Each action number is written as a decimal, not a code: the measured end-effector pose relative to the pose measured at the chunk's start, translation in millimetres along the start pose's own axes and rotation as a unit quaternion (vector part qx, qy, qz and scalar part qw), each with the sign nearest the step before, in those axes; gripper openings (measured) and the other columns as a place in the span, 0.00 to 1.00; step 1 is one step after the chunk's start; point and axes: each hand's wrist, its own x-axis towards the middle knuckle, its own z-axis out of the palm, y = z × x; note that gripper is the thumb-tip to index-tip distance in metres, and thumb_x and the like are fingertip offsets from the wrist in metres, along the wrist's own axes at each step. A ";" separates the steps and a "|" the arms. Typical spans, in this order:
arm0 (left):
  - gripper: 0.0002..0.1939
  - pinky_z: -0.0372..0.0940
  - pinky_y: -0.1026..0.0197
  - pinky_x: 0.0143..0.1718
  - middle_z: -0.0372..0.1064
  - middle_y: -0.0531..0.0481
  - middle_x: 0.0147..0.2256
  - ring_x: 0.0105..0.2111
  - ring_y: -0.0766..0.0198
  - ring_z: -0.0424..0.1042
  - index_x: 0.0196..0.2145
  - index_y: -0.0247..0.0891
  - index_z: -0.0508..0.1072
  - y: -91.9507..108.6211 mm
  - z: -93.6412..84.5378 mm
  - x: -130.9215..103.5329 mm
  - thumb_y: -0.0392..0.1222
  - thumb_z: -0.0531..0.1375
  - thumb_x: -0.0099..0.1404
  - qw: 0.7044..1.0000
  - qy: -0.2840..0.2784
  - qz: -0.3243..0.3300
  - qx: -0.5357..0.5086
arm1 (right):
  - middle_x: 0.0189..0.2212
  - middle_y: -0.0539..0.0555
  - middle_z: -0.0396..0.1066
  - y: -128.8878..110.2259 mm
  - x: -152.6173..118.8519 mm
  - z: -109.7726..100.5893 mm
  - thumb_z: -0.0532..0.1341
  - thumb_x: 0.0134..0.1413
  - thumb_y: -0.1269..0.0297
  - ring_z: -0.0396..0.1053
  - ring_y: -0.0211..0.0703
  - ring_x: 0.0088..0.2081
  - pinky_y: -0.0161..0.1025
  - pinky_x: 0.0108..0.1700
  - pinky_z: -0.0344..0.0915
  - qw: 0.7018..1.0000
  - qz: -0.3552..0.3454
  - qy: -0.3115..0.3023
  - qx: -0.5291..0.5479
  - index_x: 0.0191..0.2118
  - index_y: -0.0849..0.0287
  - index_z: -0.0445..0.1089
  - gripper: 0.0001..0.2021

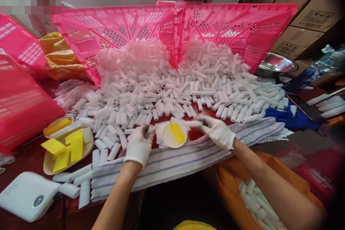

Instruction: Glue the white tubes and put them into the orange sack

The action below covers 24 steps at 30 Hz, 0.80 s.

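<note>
My right hand [217,132], in a white glove, pinches a short white tube [193,123] that points left over the table. My left hand [138,145], also gloved, has its fingers curled around another small white tube [151,128], seen only at its end. Between the hands lies a round cream dish [165,139] with a wet-looking yellow piece [178,133] in it. White paper-like material [159,133] shows under the dish. Just beyond the hands, a large heap of white tubes [172,93] spreads over the dark red table.
Two pink crates [237,10] lean open behind the heap. A striped towel [172,165] lines the front edge. At left are a tray [91,140] of yellow sponges and a white device [27,196]. A bottle [312,72] and blue cloth [285,116] lie right; an orange bag [226,179] hangs below.
</note>
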 end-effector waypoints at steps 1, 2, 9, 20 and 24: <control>0.18 0.62 0.55 0.45 0.71 0.44 0.39 0.41 0.56 0.69 0.42 0.37 0.70 0.7 1.6 -2.4 0.50 0.54 0.59 0.998 -0.002 -0.023 -0.062 | 0.41 0.56 0.72 -4.6 -0.6 9.0 0.57 0.54 0.58 0.70 0.44 0.42 0.38 0.43 0.67 0.996 -0.018 -0.047 0.073 0.46 0.60 0.68 0.16; 0.18 0.63 0.57 0.45 0.71 0.45 0.39 0.40 0.58 0.70 0.42 0.37 0.69 1.4 3.8 -4.7 0.50 0.55 0.58 0.992 -0.007 -0.044 -0.120 | 0.42 0.55 0.71 -8.0 0.9 18.1 0.58 0.53 0.57 0.69 0.43 0.43 0.37 0.44 0.66 0.990 -0.027 -0.078 0.116 0.45 0.60 0.68 0.16; 0.17 0.66 0.59 0.42 0.70 0.47 0.37 0.37 0.62 0.71 0.38 0.36 0.66 -0.1 12.5 -16.1 0.47 0.60 0.53 0.955 -0.026 -0.116 -0.273 | 0.37 0.53 0.72 8.0 15.2 46.7 0.60 0.50 0.63 0.70 0.40 0.40 0.37 0.46 0.67 0.985 -0.096 -0.041 0.135 0.38 0.60 0.70 0.09; 0.14 0.62 0.57 0.44 0.71 0.47 0.40 0.41 0.58 0.68 0.44 0.39 0.72 5.6 3.9 -20.1 0.43 0.57 0.59 0.994 -0.076 0.003 0.073 | 0.34 0.53 0.73 16.9 1.0 50.2 0.58 0.55 0.62 0.71 0.40 0.36 0.37 0.41 0.69 0.978 -0.203 -0.031 0.038 0.39 0.55 0.73 0.09; 0.15 0.61 0.51 0.42 0.70 0.43 0.40 0.41 0.50 0.65 0.44 0.41 0.75 17.9 -1.9 -17.7 0.44 0.57 0.59 0.966 -0.111 0.042 0.231 | 0.39 0.56 0.73 13.7 -6.0 47.9 0.59 0.54 0.61 0.71 0.42 0.39 0.38 0.43 0.70 0.982 -0.185 -0.020 0.035 0.47 0.58 0.70 0.15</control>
